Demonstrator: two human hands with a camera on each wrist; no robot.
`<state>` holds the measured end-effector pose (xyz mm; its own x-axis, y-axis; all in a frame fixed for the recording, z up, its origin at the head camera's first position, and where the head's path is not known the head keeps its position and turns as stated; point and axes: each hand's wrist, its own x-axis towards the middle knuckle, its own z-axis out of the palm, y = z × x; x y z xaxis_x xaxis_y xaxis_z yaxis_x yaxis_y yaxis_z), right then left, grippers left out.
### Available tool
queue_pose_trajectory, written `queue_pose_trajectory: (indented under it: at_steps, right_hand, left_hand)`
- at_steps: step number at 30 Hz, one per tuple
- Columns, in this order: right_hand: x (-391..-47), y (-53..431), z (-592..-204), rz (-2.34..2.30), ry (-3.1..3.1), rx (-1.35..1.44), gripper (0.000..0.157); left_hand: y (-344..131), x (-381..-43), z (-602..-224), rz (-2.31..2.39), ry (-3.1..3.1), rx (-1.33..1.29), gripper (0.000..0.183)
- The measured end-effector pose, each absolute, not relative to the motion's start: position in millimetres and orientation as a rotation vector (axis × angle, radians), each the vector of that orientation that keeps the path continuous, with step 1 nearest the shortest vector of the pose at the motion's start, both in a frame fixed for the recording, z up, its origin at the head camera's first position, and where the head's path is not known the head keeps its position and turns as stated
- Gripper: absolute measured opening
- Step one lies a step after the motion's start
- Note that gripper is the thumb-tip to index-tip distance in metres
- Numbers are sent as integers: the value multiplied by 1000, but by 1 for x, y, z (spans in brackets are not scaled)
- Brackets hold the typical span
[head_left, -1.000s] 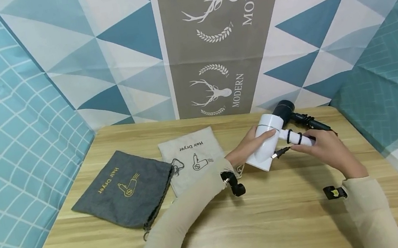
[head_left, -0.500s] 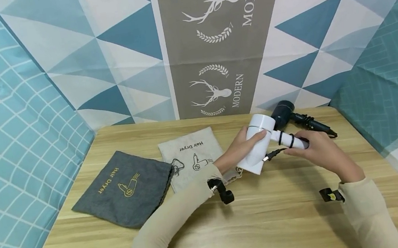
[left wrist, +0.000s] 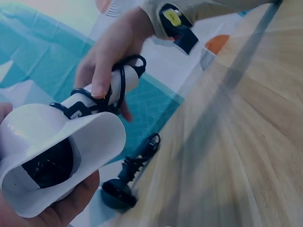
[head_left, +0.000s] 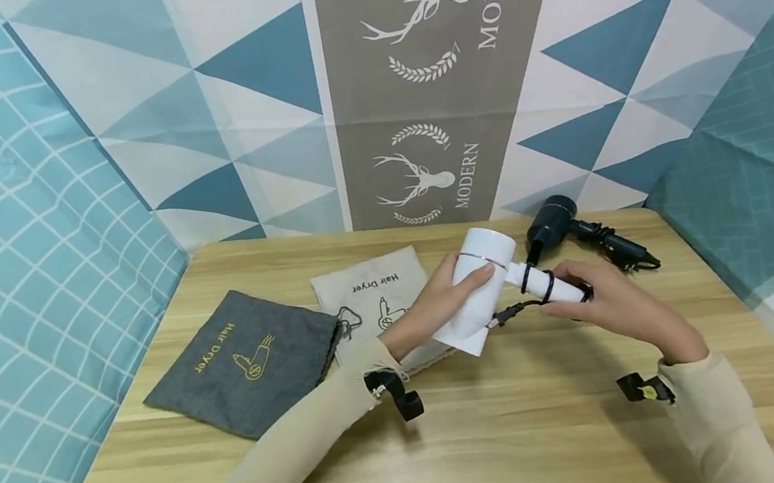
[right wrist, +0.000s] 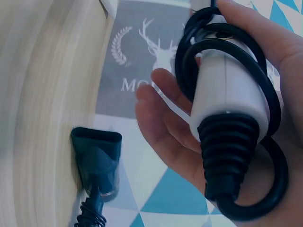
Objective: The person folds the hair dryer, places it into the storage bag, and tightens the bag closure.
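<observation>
A white hair dryer (head_left: 482,249) is held tilted above the table in both hands. My left hand (head_left: 432,306) grips its barrel, and the flared nozzle (left wrist: 106,137) opens toward the left wrist camera. At the handle (head_left: 564,290), my right hand (head_left: 608,300) has its fingers and thumb curled round the end. A black cord (right wrist: 236,47) is looped about that handle, and its plug (head_left: 507,315) hangs out beside the barrel. In the right wrist view the ribbed black cord sleeve (right wrist: 229,156) lies in front of the palm.
On the table (head_left: 487,440), a black hair dryer (head_left: 554,218) with its cord wrapped lies at the back right. To the left are a dark grey drawstring bag (head_left: 232,401) and a beige one (head_left: 355,278), partly behind my left hand. Patterned walls stand behind and at both sides.
Both hands have carried the white hair dryer to the left and slightly nearer, away from the black dryer. It now overlaps the beige bag's right side in the head view.
</observation>
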<state>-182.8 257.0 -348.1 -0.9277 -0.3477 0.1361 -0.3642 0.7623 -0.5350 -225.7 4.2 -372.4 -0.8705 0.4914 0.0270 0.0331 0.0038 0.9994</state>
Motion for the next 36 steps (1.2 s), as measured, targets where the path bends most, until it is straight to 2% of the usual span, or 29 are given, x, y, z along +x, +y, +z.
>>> queue_pose_trajectory:
  at_steps: [10, 24, 31, 36]
  right_hand:
    - [-175, 241, -351, 1432, -3012, 703, 24]
    - [-139, 211, -331, 1319, -2959, 809, 16]
    - [-112, 180, -306, 1139, -2833, 944, 13]
    - [-102, 176, -301, 1201, -2816, 1014, 12]
  left_hand:
    - [-21, -203, -359, 1933, 1998, 610, 55]
    - [-63, -145, -308, 1849, 2114, 634, 47]
    - [-74, -132, -297, 1954, 2140, 777, 55]
    - [-78, -119, -288, 1971, 2143, 905, 49]
